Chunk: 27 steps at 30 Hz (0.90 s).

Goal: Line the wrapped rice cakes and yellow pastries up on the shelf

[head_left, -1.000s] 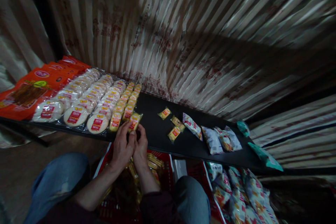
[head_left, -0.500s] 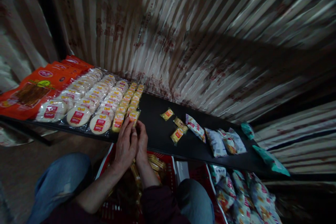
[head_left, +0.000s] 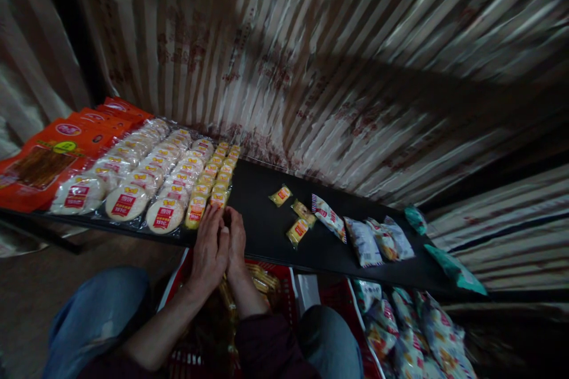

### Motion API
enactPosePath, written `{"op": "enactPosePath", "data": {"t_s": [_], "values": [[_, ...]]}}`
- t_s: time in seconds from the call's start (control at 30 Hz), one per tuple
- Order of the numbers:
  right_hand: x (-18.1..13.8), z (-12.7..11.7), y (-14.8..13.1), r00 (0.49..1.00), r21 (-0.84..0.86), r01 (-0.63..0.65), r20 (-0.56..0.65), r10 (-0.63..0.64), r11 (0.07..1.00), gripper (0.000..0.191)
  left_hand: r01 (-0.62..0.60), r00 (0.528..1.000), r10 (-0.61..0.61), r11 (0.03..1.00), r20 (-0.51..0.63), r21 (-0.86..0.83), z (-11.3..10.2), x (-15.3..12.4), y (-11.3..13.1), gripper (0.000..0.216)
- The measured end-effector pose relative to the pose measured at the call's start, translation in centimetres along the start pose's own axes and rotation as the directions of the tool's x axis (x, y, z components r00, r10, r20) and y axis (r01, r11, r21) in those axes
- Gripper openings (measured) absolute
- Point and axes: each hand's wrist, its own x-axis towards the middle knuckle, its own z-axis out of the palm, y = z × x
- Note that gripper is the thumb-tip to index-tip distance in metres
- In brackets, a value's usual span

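Note:
Two narrow rows of small yellow snack packets (head_left: 202,188) run back from the front edge of the black shelf (head_left: 258,234). My left hand (head_left: 210,246) has its fingers closed over the lower end of the front yellow snack packet (head_left: 219,196) in the right-hand row. Against it, my right hand (head_left: 236,240) is curled, fingertips by the same packet's lower right corner. The packet's near end is hidden under the fingers. To the left lie rows of round white rice crackers (head_left: 164,214) in clear wrappers with red labels.
Orange bags (head_left: 47,154) overlap at the far left. Loose yellow packets (head_left: 297,231), white snack bags (head_left: 363,241) and teal bags (head_left: 456,268) lie rightward. Below, a red basket (head_left: 288,290) holds more yellow packets, and another basket (head_left: 359,317) holds bags. A striped curtain (head_left: 284,71) hangs behind.
The front yellow packet, tilted with a raised corner before, now lies in line with its row. Both hands have drawn slightly down and closer together. The view has shifted slightly.

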Motion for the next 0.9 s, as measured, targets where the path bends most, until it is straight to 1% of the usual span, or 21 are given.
{"op": "enactPosePath", "data": {"t_s": [0.13, 0.27, 0.37, 0.57, 0.67, 0.8, 0.9], "values": [[-0.01, 0.0, -0.14, 0.999, -0.074, 0.047, -0.01, -0.048, 0.996, 0.032, -0.009, 1.0, 0.009, 1.0, 0.013, 0.017, 0.01, -0.06, 0.02, 0.046], [-0.07, -0.2, -0.39, 0.998, -0.078, 0.069, 0.006, -0.069, 0.995, 0.03, -0.025, 0.999, 0.025, 0.999, 0.02, 0.025, 0.09, -0.23, 0.05, 0.047], [-0.07, -0.33, -0.59, 0.997, -0.053, 0.072, 0.02, -0.071, 0.996, 0.029, -0.02, 0.999, 0.019, 0.999, 0.026, 0.028, 0.07, -0.27, 0.16, 0.047], [-0.05, -0.39, -0.74, 0.999, 0.004, 0.036, -0.022, -0.036, 0.999, 0.033, -0.026, 0.999, 0.025, 0.999, 0.029, 0.037, -0.11, -0.24, 0.31, 0.047], [0.17, -0.4, -0.58, 0.999, 0.035, 0.038, -0.014, -0.038, 0.999, 0.033, -0.02, 1.0, 0.019, 1.0, 0.023, 0.024, -0.03, -0.29, 0.29, 0.046], [0.51, -0.37, -0.24, 0.999, 0.075, 0.033, 0.009, -0.034, 0.997, 0.037, -0.041, 0.999, 0.04, 0.999, 0.018, 0.029, 0.04, -0.3, 0.48, 0.046], [0.66, -0.31, -0.1, 0.999, 0.106, 0.037, 0.02, -0.039, 0.994, 0.038, -0.033, 0.999, 0.032, 0.999, 0.02, 0.026, 0.02, -0.24, 0.55, 0.046]]}}
